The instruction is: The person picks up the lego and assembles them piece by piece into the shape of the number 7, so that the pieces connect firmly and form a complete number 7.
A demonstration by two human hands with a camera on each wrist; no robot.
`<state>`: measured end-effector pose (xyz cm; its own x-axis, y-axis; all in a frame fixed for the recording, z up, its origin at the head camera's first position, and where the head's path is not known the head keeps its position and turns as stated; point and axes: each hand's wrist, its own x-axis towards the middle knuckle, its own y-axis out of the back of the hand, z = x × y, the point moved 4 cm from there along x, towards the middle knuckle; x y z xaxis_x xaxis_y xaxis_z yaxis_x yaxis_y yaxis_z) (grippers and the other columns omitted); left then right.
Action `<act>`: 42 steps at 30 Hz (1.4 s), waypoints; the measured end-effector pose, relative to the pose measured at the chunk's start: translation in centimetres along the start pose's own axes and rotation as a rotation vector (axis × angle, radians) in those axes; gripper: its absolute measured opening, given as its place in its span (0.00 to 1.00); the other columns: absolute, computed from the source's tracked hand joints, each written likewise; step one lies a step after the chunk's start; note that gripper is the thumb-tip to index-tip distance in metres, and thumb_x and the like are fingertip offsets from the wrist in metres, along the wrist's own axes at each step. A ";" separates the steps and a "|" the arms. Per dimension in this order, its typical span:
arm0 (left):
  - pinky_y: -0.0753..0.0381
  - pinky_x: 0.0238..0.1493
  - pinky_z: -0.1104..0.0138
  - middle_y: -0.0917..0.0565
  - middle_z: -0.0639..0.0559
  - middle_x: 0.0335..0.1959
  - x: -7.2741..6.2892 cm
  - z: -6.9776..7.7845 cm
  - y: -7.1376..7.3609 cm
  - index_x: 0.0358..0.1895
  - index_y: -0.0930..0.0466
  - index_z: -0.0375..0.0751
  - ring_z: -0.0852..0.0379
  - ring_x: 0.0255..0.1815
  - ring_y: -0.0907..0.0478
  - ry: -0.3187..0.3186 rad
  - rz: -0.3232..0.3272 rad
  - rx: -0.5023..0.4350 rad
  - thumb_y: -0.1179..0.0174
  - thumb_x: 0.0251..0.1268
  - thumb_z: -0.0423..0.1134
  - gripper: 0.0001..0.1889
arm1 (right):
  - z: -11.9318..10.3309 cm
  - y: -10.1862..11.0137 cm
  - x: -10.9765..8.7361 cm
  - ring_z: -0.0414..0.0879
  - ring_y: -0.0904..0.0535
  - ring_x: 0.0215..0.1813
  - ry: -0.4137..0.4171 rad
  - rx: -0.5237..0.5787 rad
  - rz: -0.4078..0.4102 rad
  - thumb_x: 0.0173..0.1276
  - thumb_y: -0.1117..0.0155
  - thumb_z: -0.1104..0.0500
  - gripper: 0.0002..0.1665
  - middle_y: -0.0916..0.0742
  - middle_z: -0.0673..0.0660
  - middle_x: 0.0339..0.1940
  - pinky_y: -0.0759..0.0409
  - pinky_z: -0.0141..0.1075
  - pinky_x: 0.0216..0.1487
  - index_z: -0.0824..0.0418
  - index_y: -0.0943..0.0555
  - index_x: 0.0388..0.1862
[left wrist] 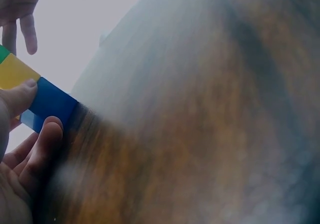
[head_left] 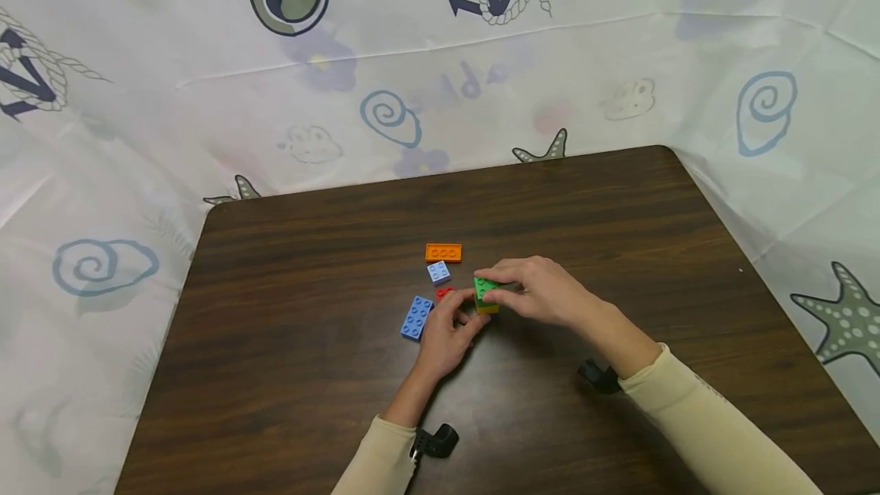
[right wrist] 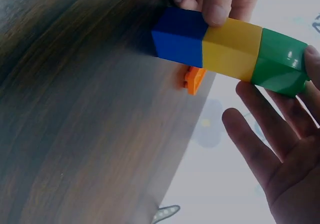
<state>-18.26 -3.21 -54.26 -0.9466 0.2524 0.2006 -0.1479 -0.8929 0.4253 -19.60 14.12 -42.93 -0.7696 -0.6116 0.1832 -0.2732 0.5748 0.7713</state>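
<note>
A tower of three toy building bricks stands on the table: a dark blue brick (right wrist: 179, 40) at the bottom, a yellow brick (right wrist: 231, 50) in the middle and a green brick (right wrist: 281, 62) on top. With thumb and fingers my left hand (head_left: 442, 341) pinches the tower low down, the thumb lying on the yellow brick in the left wrist view. From the right, my right hand (head_left: 546, 292) grips the green brick at its studded top between thumb and fingers. Its lower fingers spread out straight alongside the tower in the right wrist view.
Beyond the left hand lie an orange brick (head_left: 443, 253) and a small light blue brick (head_left: 438, 273). A red brick (head_left: 443, 292) is partly hidden by that hand, and a longer blue brick (head_left: 416, 318) sits left of it. A printed cloth (head_left: 440, 67) hangs behind the brown table (head_left: 289, 373).
</note>
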 end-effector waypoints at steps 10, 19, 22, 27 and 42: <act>0.21 0.29 0.67 0.20 0.58 0.44 -0.1 0.4 0.3 0.59 0.20 0.52 0.61 0.29 0.24 -0.019 -0.017 0.012 0.33 0.64 0.41 0.19 | 0.1 -0.4 -0.2 0.35 0.20 0.35 -0.036 0.034 0.041 0.67 0.33 0.47 0.25 0.14 0.46 0.49 0.20 0.35 0.35 0.52 0.19 0.62; 0.21 0.34 0.65 0.20 0.55 0.42 -0.2 0.6 0.1 0.61 0.22 0.52 0.64 0.28 0.22 -0.059 -0.026 0.012 0.28 0.58 0.44 0.26 | -0.3 -1.3 -0.6 0.43 0.18 0.36 -0.158 -0.039 0.090 0.68 0.35 0.43 0.23 0.16 0.46 0.44 0.19 0.39 0.35 0.51 0.18 0.57; 0.22 0.34 0.66 0.22 0.54 0.43 -0.3 0.5 0.1 0.58 0.22 0.51 0.65 0.26 0.22 -0.033 -0.011 0.023 0.25 0.53 0.48 0.27 | -0.7 -1.7 -0.5 0.41 0.24 0.31 -0.204 -0.130 0.107 0.67 0.38 0.41 0.25 0.17 0.46 0.44 0.28 0.35 0.28 0.47 0.19 0.59; 0.22 0.32 0.67 0.23 0.54 0.42 -0.3 0.4 0.1 0.49 0.23 0.49 0.65 0.26 0.23 -0.002 0.022 0.026 0.24 0.51 0.47 0.23 | -0.8 -2.0 -0.7 0.39 0.25 0.32 -0.275 -0.119 0.096 0.67 0.43 0.31 0.30 0.16 0.44 0.41 0.30 0.35 0.28 0.44 0.20 0.62; 0.21 0.33 0.65 0.21 0.57 0.43 -0.2 0.2 0.1 0.48 0.23 0.50 0.62 0.28 0.23 -0.006 0.016 0.008 0.25 0.54 0.40 0.20 | 0.1 -1.2 -0.8 0.34 0.24 0.34 -0.085 0.063 0.046 0.71 0.39 0.44 0.23 0.17 0.39 0.49 0.24 0.34 0.33 0.45 0.21 0.63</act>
<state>-18.02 -3.26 -54.13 -0.9470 0.2401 0.2133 -0.1302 -0.8941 0.4285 -18.68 13.99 -44.05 -0.8277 -0.5370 0.1632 -0.2699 0.6357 0.7232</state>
